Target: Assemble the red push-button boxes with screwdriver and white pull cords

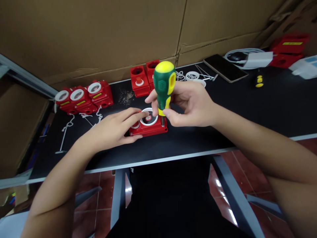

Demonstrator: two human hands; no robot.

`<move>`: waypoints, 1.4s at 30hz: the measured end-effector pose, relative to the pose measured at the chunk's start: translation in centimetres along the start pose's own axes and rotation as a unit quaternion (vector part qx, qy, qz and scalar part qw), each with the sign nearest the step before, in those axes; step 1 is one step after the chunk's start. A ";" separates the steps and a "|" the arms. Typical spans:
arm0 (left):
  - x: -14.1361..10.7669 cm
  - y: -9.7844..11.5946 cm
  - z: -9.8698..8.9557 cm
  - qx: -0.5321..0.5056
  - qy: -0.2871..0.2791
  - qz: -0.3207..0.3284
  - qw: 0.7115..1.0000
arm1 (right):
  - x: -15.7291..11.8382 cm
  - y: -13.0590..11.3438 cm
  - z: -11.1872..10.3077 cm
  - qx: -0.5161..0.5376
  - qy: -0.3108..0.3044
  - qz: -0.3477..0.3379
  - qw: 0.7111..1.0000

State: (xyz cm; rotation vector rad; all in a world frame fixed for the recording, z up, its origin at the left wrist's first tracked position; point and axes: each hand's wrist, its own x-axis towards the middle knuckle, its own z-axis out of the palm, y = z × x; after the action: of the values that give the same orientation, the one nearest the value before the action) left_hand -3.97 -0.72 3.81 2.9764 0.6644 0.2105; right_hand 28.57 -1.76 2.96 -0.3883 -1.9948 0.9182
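Backdrop: tall brown cardboard (111, 33) rises behind the dark worktop (193, 143), whose near edge is pale; reddish floor tiles (106, 188) show below.
Red housing: the piece being worked on (152, 132) lies flat near the worktop's front edge, between the two hands, with a white ring (149, 124) set in its top face.
Left hand: palm down and half spread (119, 127), it has hold of the housing's left part — fingers over the top, one reaching to the ring, the thumb along the near side.
Right hand: curled, with thumb and fingers pinched (192, 105) around the lower end of the screwdriver's handle.
Screwdriver: green and yellow (163, 84), nearly upright, its metal shaft coming down at the housing's right end; the very tip is too small to make out.
Left side: a row of three red units with white rings (85, 104) stands near the cardboard, and a T-shaped metal rod (63, 140) with white cord lies in front.
Back: two more red units (140, 90) stand beyond the housing — dark crumbs (126, 97) lie just beside them.
Right side: a phone (225, 67), a white adapter (259, 60) with coiled cable, and a small yellow-and-black tool (259, 81).
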 end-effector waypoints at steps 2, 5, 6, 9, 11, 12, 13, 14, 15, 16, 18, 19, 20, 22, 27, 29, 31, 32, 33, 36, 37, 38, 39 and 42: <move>0.0 0.0 -0.1 0.001 0.000 0.000 1.000 | 0.2 0.0 -0.1 0.027 -0.024 0.008 0.999; 0.1 0.1 -0.1 0.001 0.001 -0.001 1.000 | 0.4 0.1 0.0 0.052 -0.033 0.029 0.998; 0.1 0.1 -0.2 0.002 -0.001 -0.002 1.000 | 0.4 0.2 0.1 0.055 -0.025 0.038 0.997; 0.1 0.1 -0.2 -0.001 -0.008 -0.004 1.000 | 0.4 0.4 0.3 0.055 0.003 0.057 0.997; 0.2 0.1 -0.2 -0.004 -0.002 -0.006 1.000 | 0.4 0.5 0.4 0.061 0.008 0.057 0.996; 0.2 0.1 -0.1 -0.005 0.000 -0.007 1.000 | 0.4 0.4 0.5 0.067 0.011 0.057 0.996; 0.2 0.1 -0.1 -0.005 0.000 -0.007 1.000 | 0.4 0.3 0.5 0.074 0.015 0.057 0.996; 0.2 0.1 0.0 -0.003 0.000 -0.007 1.000 | 0.5 0.2 0.5 0.082 0.021 0.056 0.995; 0.1 0.0 0.1 -0.002 -0.001 -0.005 1.000 | 0.5 0.0 0.5 0.087 0.027 0.056 0.994; 0.1 0.0 0.1 -0.001 -0.001 -0.004 1.000 | 0.6 -0.3 0.5 0.090 0.032 0.056 0.994; 0.1 -0.1 0.2 -0.002 0.002 -0.001 1.000 | 0.7 -0.9 0.5 0.094 0.045 0.054 0.993; 0.1 -0.1 0.2 -0.004 0.002 -0.001 1.000 | 0.7 -1.2 0.5 0.095 0.052 0.052 0.993; 0.1 -0.1 0.2 -0.007 0.000 -0.003 1.000 | 0.8 -1.5 0.4 0.096 0.063 0.048 0.992; 0.1 0.0 0.1 -0.014 -0.007 -0.011 1.000 | 0.9 -2.1 0.4 0.094 0.094 0.044 0.990; 0.1 0.1 0.2 -0.023 -0.004 -0.017 1.000 | 1.5 -2.1 0.3 0.080 0.198 0.037 0.976; 0.2 0.1 0.4 -0.025 0.016 0.001 1.000 | 1.7 -1.6 0.3 0.075 0.233 0.038 0.969; 0.4 0.2 0.6 -0.025 0.048 0.025 0.998 | 1.9 -0.9 0.3 0.079 0.259 0.050 0.961; 0.4 0.2 0.7 -0.024 0.064 0.037 0.997 | 1.9 -0.5 0.4 0.086 0.270 0.054 0.957; 0.5 0.3 0.7 -0.023 0.075 0.048 0.996 | 1.9 -0.2 0.4 0.094 0.278 0.056 0.954; 0.5 0.5 0.5 -0.021 0.097 0.075 0.992 | 1.8 0.6 0.4 0.109 0.280 0.056 0.952; 0.5 0.6 0.5 -0.019 0.102 0.083 0.991 | 1.8 0.7 0.4 0.110 0.279 0.056 0.952; 0.5 0.7 0.4 -0.016 0.107 0.089 0.990 | 1.7 0.8 0.5 0.110 0.277 0.059 0.953; 0.5 0.7 0.4 -0.014 0.109 0.092 0.990 | 1.7 0.8 0.5 0.111 0.275 0.063 0.953; 0.6 0.7 0.5 -0.013 0.106 0.089 0.990 | 1.8 0.7 0.6 0.115 0.275 0.080 0.951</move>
State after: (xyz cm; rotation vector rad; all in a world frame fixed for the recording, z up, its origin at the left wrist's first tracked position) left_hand -3.04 -1.15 3.50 3.0146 0.4074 0.5502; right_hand 27.05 -0.55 3.34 -0.6054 -1.3474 0.9996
